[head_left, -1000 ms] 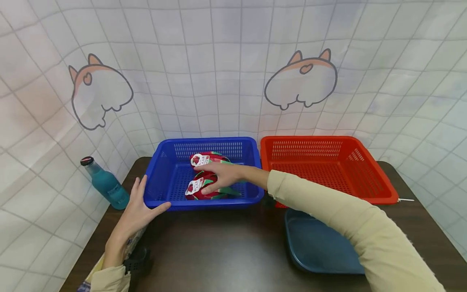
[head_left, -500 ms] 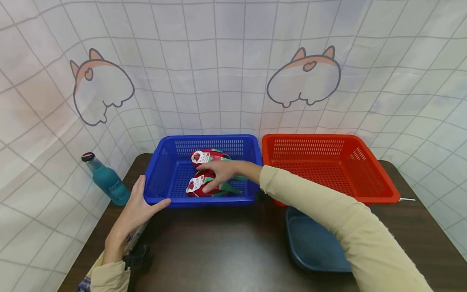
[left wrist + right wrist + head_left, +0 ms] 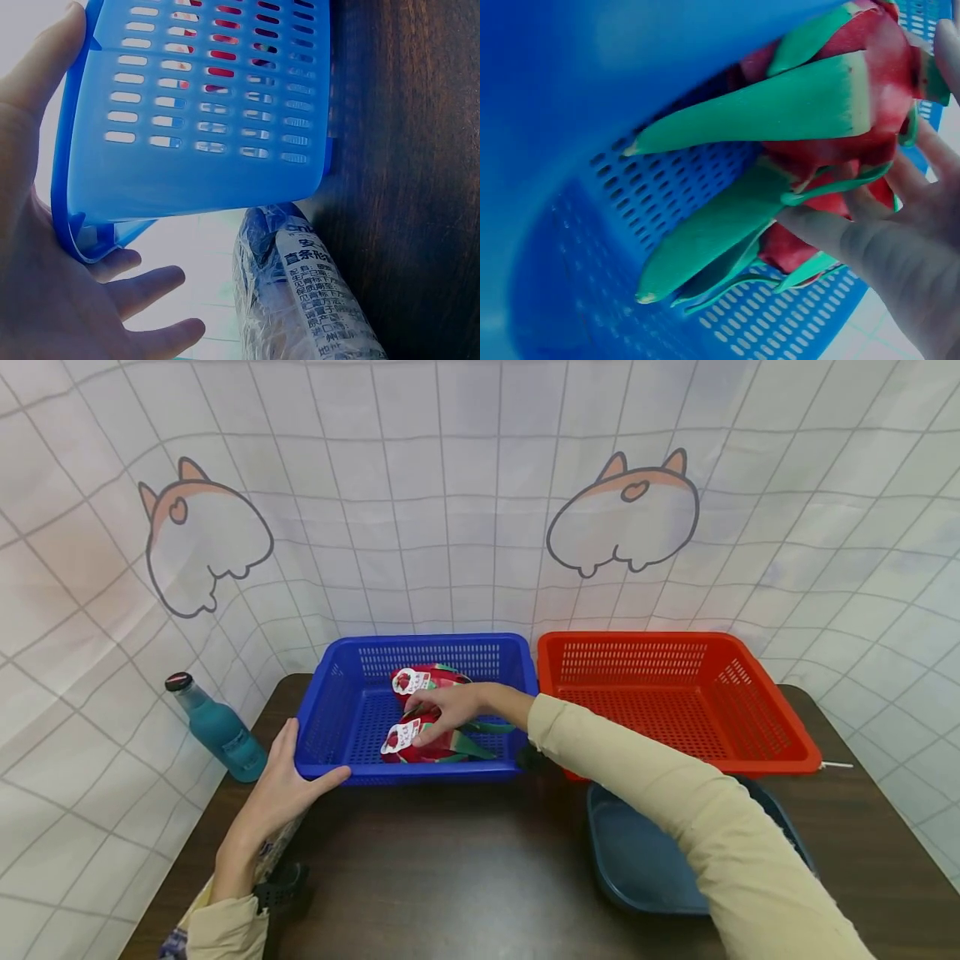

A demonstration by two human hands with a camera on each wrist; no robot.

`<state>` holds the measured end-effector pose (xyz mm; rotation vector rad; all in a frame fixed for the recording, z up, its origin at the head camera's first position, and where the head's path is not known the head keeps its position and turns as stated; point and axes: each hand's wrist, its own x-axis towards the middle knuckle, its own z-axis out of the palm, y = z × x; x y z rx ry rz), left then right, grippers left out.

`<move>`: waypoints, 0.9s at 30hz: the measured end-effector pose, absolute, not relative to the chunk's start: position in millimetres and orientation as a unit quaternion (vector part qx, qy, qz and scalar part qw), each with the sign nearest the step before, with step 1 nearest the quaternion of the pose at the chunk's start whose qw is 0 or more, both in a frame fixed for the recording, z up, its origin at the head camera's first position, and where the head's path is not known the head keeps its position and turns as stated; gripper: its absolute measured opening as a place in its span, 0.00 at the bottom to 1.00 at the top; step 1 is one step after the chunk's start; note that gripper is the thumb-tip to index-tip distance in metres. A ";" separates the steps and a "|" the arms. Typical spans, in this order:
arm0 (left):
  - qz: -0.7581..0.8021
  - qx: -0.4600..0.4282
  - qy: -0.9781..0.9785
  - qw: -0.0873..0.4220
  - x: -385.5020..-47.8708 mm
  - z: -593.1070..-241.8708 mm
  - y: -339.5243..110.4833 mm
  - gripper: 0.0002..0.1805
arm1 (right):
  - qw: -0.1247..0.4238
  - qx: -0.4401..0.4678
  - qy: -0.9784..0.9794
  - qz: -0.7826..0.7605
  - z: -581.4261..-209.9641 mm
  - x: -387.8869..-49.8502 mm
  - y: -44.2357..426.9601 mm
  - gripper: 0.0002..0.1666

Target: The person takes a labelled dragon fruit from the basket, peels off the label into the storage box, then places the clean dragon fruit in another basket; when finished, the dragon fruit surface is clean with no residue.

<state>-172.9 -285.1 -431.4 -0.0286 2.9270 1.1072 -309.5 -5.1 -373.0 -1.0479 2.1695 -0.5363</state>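
My left hand [image 3: 281,785] rests on the front left corner of a blue perforated basket [image 3: 435,772]. Its thumb lies on the front rim, and its spread, straight fingers reach along the outside in the left wrist view. Two red dragon fruits with green tips and white labels lie in that basket. My right hand [image 3: 453,706] grips the near dragon fruit [image 3: 441,749], thumb on the near side and fingers in between the two fruits. Just behind lies the far dragon fruit [image 3: 450,676], partly covered by the hand. Long green tips [image 3: 757,105] show in the right wrist view.
A red basket [image 3: 637,637] stands beside the blue one. In front of it is a dark blue tray [image 3: 645,868], partly under my right sleeve. A teal bottle [image 3: 225,739] stands at the left edge. A clear-wrapped package [image 3: 315,292] with printed text lies near the left wrist.
My right thumb and fingers have drawn in around the near dragon fruit. My left hand keeps its place on the basket corner. The head view has shifted slightly.
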 end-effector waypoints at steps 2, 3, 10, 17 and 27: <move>0.354 -0.010 0.935 0.008 -173.2 -431.2 -285.0 0.66 | 0.339 -0.394 0.829 -0.205 -371.5 -309.4 -5.6 0.40; 0.354 -0.010 0.935 0.009 -173.2 -431.2 -285.0 0.66 | 0.342 -0.391 0.829 -0.207 -371.6 -309.6 -5.8 0.39; 0.353 -0.011 0.935 0.010 -173.1 -431.9 -285.1 0.66 | 0.355 -0.385 0.823 -0.221 -377.3 -312.2 -5.6 0.40; 0.352 -0.012 0.936 0.008 -172.4 -432.1 -285.1 0.67 | 0.385 -0.368 0.820 -0.207 -378.4 -312.6 -8.7 0.42; 0.359 -0.006 0.933 -0.001 -172.6 -436.2 -286.1 0.66 | 0.404 -0.373 0.814 -0.187 -377.2 -317.8 -14.4 0.43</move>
